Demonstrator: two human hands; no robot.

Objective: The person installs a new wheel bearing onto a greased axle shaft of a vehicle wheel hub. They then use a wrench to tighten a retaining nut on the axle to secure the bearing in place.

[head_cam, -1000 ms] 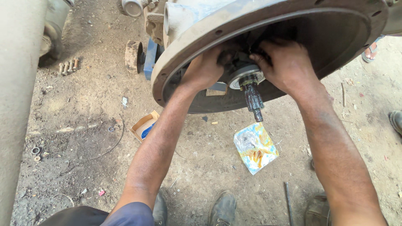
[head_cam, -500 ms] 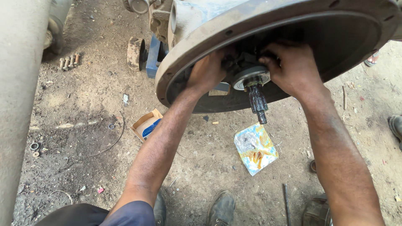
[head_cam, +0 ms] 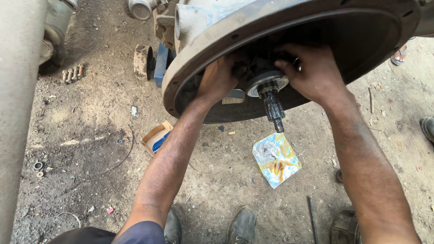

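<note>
An open tan cardboard box (head_cam: 155, 138) lies on the dirt ground (head_cam: 90, 113) below and to the left of the large round grey metal housing (head_cam: 289, 27); inside it shows a blue object whose kind cannot be told; below the housing's lower rim lies a crumpled shiny foil packet printed in yellow and blue (head_cam: 275, 159), its contents hidden.

The housing is a wide, dish-shaped casting with a thick pale rim pierced by small bolt holes, its hollow dark and greasy; at the centre of the hollow sits a bright silver metal ring (head_cam: 266, 81), and from that ring a black splined steel shaft (head_cam: 272, 107) juts down and outward, past the lower rim, its tip hanging above the foil packet; the shaft is coated in black grease.

The left hand (head_cam: 219, 81) is inside the hollow just left of the ring; its fingers curl inward around something dark beside the ring, though what they grip is hidden by the hand itself, so I cannot tell whether it holds a part or merely presses; the right hand (head_cam: 312, 72) lies just right of the ring, fingers bent and spread narrowly over the dark parts behind it, fingertips touching the area at the ring's edge; its grasp, too, cannot be told for certain.

Left of the housing, a row of rusty bolts (head_cam: 72, 73) lies on the ground; below the housing, near the bottom edge, stand dusty dark shoes (head_cam: 242, 223).
</note>
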